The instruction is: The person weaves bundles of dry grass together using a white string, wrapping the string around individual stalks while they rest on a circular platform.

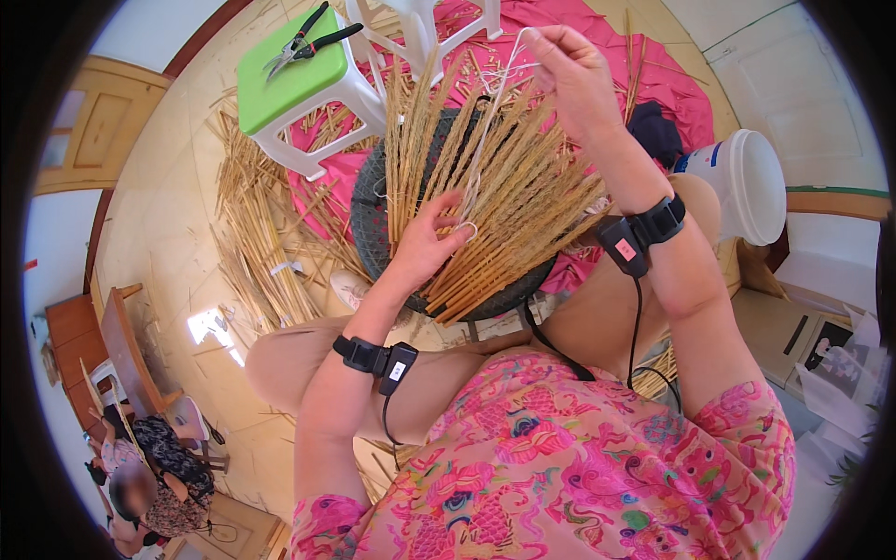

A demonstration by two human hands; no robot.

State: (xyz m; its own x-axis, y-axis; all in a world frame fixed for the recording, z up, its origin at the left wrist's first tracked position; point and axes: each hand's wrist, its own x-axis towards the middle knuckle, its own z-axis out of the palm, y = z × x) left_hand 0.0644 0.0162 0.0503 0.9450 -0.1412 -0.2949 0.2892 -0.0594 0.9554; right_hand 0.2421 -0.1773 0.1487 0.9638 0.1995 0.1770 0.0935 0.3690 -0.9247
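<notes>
A fan of dried grass stalks with feathery heads [523,177] lies across a round dark tyre-like seat [371,219] in front of my knees. My right hand [581,82] is raised above the far side of the stalks, finger and thumb pinched on a white string [505,86]. From there the string runs down over the stalks toward my left hand [431,241]. That hand rests at the left part of the fan, thumb and fingers apart, with a small white string loop by the thumb tip. Whether its fingers touch the string I cannot tell.
Black-handled pruning shears [313,42] lie on a green-topped white stool [271,103]. Loose stalks [266,243] and a pink sheet [653,65] cover parts of the floor. A white bucket [754,187] stands at right. Another person [163,467] is at the lower left.
</notes>
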